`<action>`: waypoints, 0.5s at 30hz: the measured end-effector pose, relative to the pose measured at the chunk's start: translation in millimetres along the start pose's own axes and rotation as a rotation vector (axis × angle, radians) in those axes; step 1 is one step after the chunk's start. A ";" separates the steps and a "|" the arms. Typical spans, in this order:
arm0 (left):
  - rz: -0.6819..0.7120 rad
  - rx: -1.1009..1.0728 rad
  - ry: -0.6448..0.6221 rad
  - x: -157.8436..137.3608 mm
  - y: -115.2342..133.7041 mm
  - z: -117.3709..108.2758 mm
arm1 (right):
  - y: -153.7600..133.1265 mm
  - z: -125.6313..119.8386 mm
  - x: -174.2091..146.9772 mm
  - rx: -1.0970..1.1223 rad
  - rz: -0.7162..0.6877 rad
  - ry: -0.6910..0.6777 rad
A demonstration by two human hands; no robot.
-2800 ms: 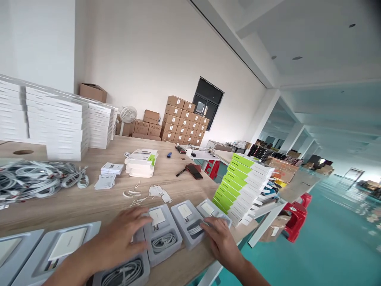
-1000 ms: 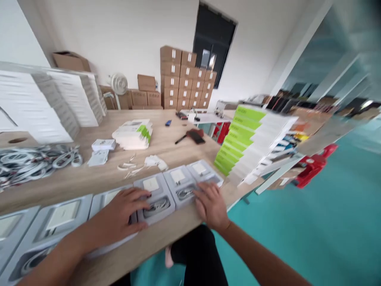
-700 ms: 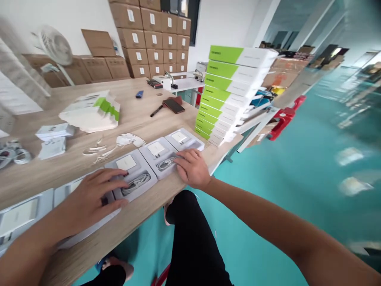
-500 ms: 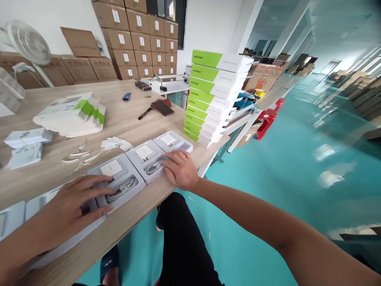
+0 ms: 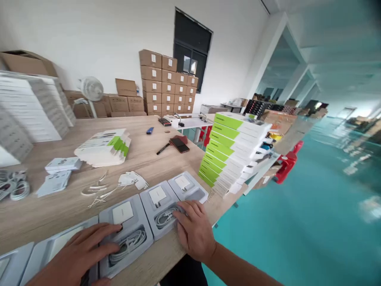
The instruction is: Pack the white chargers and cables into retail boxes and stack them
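Several grey trays stand in a row along the table's front edge, with white charger plugs in the upper recesses. My left hand (image 5: pixel 85 252) lies over one tray (image 5: pixel 135 206), fingers spread, fingertips near its coiled white cable (image 5: pixel 131 244). Part of that tray and its neighbour is hidden beneath the hand. My right hand (image 5: pixel 196 230) rests at the right side of the adjoining tray (image 5: pixel 145 198), its fingers extended over the edge of another coiled cable (image 5: pixel 165 217) and its thumb apart, lower down. The end tray (image 5: pixel 175 180) holds a charger plug (image 5: pixel 182 182).
A tall stack of white-and-green boxes (image 5: pixel 226 139) stands at the table's right edge. Behind the trays lie paper scraps (image 5: pixel 132 179), folded box sleeves (image 5: pixel 101 147), leaflets (image 5: pixel 56 182), a marker (image 5: pixel 162 149) and a phone (image 5: pixel 179 145). White boxes (image 5: pixel 32 103) are piled at left.
The camera view has tilted up and turned left, so the table items appear lower and farther right. Both hands keep nearly the same places on the trays.
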State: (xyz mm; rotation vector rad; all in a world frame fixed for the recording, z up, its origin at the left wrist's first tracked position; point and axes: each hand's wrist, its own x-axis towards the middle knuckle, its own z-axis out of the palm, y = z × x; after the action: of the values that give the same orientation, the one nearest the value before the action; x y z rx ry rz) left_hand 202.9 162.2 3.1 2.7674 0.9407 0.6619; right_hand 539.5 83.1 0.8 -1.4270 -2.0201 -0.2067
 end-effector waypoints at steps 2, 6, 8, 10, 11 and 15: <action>-0.011 0.037 0.000 1.5 2.3 -3.9 | 0.2 1.2 -0.3 -0.018 -0.003 0.000; 0.030 0.059 -0.135 1.7 -5.8 -10.6 | 1.6 5.2 -3.1 -0.080 0.000 0.019; 0.016 0.039 -0.182 2.3 -7.6 -12.4 | 2.2 6.6 -4.0 -0.104 0.002 0.021; -0.023 0.017 -0.206 3.9 -4.9 -14.5 | 2.3 7.8 -4.3 -0.118 0.002 0.027; -0.041 0.006 -0.216 5.0 -1.8 -16.3 | 2.4 8.5 -4.5 -0.121 0.000 0.033; -0.044 -0.061 -0.203 8.5 19.3 -31.4 | 4.2 12.2 -8.7 -0.105 -0.049 0.054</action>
State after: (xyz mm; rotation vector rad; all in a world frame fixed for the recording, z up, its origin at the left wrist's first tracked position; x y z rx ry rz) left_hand 205.3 151.9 39.4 2.6894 0.9185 0.3873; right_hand 539.9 83.8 -14.7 -1.4209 -2.0272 -0.3741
